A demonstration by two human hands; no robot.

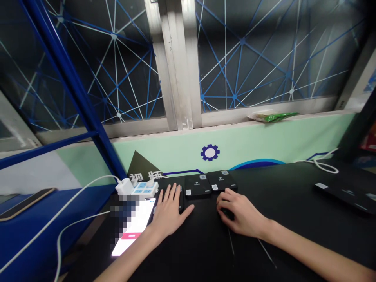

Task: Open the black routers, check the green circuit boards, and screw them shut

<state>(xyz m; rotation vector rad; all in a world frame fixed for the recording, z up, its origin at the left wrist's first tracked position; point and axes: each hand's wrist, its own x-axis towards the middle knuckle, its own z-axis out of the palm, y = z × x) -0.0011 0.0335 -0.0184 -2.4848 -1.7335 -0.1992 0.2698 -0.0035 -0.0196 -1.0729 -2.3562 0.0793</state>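
Note:
My left hand (169, 213) lies flat with its fingers spread over a flat black box (181, 197), which it mostly covers. Beside it, two similar flat black boxes, a middle one (197, 186) and a right one (221, 181), lie in a row along the back of the black table; each bears a small white label. My right hand (242, 211) rests on the tabletop just in front of the right box, fingers curled inward. Something dark seems to be under its fingers, but I cannot make it out. Two thin pale lines (267, 252) show on the table below that hand.
A lit phone (136, 225) lies left of my left forearm. Behind it are a power strip (147, 189) and a white charger (124, 188) with cables. Another black box (348, 197) lies far right, near a white cable (326, 166). A green packet (276, 116) sits on the window ledge.

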